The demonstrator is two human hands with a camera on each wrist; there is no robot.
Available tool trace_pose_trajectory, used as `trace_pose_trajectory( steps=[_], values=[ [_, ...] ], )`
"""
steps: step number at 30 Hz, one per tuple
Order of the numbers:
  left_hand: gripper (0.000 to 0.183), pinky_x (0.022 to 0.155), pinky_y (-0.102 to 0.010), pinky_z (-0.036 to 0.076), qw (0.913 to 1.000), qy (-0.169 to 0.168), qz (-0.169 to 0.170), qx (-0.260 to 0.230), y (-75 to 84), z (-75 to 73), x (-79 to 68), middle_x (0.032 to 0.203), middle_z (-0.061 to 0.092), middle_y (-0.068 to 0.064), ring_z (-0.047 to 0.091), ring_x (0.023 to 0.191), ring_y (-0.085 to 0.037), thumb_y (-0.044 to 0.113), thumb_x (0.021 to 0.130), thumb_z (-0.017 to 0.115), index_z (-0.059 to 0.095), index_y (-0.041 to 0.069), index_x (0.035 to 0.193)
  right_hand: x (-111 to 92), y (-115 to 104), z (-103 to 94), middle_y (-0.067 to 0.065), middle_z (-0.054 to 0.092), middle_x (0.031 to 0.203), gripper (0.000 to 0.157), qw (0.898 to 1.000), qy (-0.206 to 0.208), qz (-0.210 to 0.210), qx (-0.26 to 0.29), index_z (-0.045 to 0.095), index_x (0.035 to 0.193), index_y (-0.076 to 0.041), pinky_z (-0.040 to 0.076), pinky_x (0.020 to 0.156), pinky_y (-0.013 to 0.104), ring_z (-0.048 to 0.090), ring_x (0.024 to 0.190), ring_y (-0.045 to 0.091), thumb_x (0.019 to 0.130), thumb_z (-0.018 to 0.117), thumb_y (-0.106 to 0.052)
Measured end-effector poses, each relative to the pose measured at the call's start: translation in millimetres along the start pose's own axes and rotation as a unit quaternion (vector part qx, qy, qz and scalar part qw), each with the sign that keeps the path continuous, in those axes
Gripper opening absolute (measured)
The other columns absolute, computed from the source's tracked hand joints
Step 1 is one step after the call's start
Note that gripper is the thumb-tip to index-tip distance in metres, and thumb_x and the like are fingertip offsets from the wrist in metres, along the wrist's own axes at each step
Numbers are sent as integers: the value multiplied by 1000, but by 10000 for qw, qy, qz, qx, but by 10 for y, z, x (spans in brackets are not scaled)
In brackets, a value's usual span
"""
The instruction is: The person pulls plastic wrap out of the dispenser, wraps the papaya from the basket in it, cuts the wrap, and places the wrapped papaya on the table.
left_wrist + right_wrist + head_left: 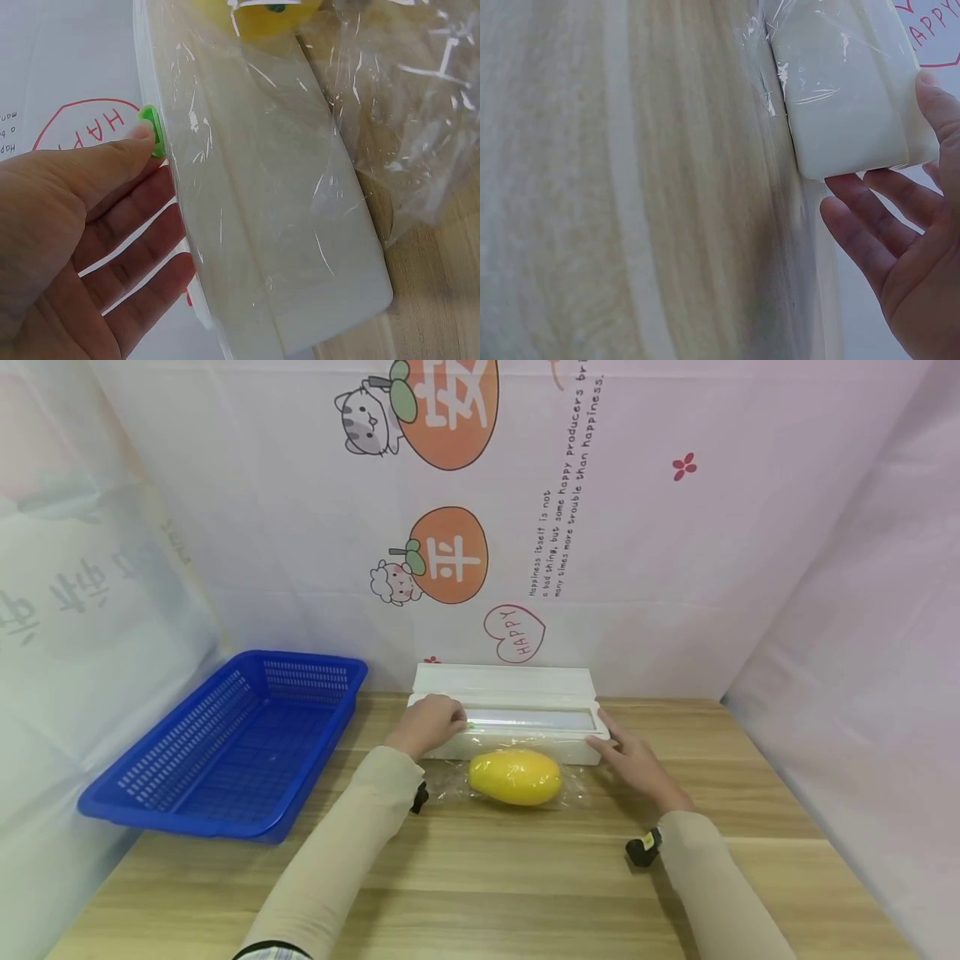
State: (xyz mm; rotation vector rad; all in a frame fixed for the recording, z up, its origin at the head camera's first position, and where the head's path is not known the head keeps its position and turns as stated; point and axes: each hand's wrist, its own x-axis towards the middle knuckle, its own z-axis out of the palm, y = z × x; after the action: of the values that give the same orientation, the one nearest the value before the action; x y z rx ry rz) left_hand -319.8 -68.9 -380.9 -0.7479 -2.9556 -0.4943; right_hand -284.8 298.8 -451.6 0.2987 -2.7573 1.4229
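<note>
A white cling film dispenser box (517, 746) lies near the back of the table, its lid (504, 680) tilted back. Clear film (405, 97) hangs over its front wall onto the tabletop. On the film in front sits a yellow oblong fruit (515, 777). My left hand (431, 725) is at the box's left part, thumb pressed on a small green slider (152, 129), other fingertips along the box edge. Gripping the box's right end is my right hand (637, 766), with the thumb on the rim and fingers against the end wall (847, 142).
A blue plastic basket (300, 793) stands at the left, its far end near the back wall. Printed white cloth (637, 543) hangs behind and at both sides. The wooden tabletop (510, 893) extends toward me between the forearms.
</note>
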Motion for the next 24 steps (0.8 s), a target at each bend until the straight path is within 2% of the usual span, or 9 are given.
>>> trace_pose_trajectory(
  steps=[6, 12, 16, 24],
  values=[
    [13, 88, -37, 53, 10000, 48, 42, -70, -77, 1, -7, 99, 73, 0, 66, 94, -19, 22, 97, 68, 76, 12, 101, 14, 17, -1, 28, 54, 135, 76, 9999, 17, 58, 127, 20, 161, -25, 58, 72, 41, 64, 97, 36, 100, 57, -48],
    [16, 89, -38, 53, 10000, 1, -18, -98, -164, -17, -43, 101, 73, -2, 67, 96, -20, 24, 97, 69, 76, 11, 103, 17, 29, 3, 31, 52, 137, 75, 10000, 48, 1, 21, 20, 161, -23, 58, 72, 42, 64, 95, 36, 100, 58, -46],
    [19, 91, -38, 53, 9998, -117, -71, -134, -184, -34, -64, 104, 73, -2, 66, 97, -20, 26, 97, 68, 75, 11, 106, 16, 33, 6, 31, 51, 139, 75, 10000, 49, 13, -58, 21, 161, -23, 58, 73, 42, 65, 96, 36, 100, 57, -48],
    [18, 92, -40, 53, 9998, -121, -155, -43, -194, -53, -86, 107, 72, -1, 66, 101, -19, 27, 98, 68, 76, 14, 107, 10, 27, 6, 31, 53, 136, 75, 9999, 64, 73, -99, 21, 161, -24, 57, 73, 42, 65, 96, 35, 100, 57, -49]
  ],
)
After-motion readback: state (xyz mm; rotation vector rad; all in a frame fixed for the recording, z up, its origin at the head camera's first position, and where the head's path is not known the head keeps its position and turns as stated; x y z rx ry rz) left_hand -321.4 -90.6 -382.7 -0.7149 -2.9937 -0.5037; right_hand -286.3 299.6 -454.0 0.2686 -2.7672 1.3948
